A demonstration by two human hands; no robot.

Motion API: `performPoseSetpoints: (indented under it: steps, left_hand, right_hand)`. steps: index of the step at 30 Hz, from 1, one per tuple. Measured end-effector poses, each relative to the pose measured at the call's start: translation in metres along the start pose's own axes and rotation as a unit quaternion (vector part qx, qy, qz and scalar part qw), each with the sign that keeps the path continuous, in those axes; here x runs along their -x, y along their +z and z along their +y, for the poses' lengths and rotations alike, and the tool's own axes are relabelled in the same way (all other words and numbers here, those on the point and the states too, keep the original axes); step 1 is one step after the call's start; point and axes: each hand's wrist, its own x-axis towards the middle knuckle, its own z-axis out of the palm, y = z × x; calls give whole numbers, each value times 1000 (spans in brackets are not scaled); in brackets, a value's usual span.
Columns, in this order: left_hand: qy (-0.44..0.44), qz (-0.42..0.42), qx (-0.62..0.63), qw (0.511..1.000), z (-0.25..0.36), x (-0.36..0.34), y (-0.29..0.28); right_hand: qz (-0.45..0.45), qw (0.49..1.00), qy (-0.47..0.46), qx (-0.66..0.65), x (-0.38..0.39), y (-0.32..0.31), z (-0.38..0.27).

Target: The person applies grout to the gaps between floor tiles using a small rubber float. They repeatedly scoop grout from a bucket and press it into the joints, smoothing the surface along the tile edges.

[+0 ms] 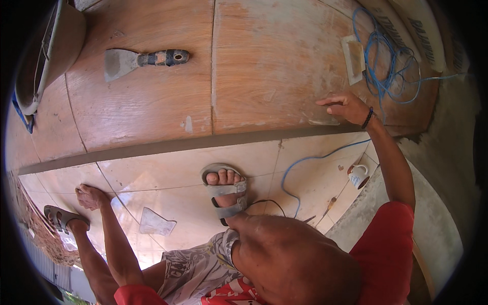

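Observation:
My right hand point(344, 108) is open over the upper wood-look tiles, index finger extended, near a pale rectangular piece point(355, 59) and a coil of blue cable point(386, 61). My left hand point(92, 197) rests on the lower cream tiles with its fingers curled; whatever may be in them is hidden. A putty knife point(120, 64) with a black handle lies on the upper tiles. A translucent trowel-shaped piece point(155, 222) lies on the lower tiles, right of my left forearm.
A large tub point(61, 51) stands top left, stacked sacks point(424, 35) top right. A step edge point(152, 147) divides the two levels. My sandalled feet point(223, 188) are on the lower tiles, with blue cable, a white mug point(358, 175) and a small slim tool point(331, 206) at right.

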Motion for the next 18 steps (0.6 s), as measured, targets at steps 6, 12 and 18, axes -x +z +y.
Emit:
performPoseSetpoints:
  steps: [6, 12, 18]
  left_hand:
    - [-19, 7, 10, 1000, 7, 8, 2]
    - [-23, 1, 22, 1000, -2, -1, 4]
    - [-33, -2, 2, 999, 0, -3, 1]
  right_hand:
    - [-94, 989, -107, 42, -29, 31, 13]
    - [-49, 987, 146, -45, 26, 0, 85]
    - [23, 942, 331, 59, 75, -61, 117]
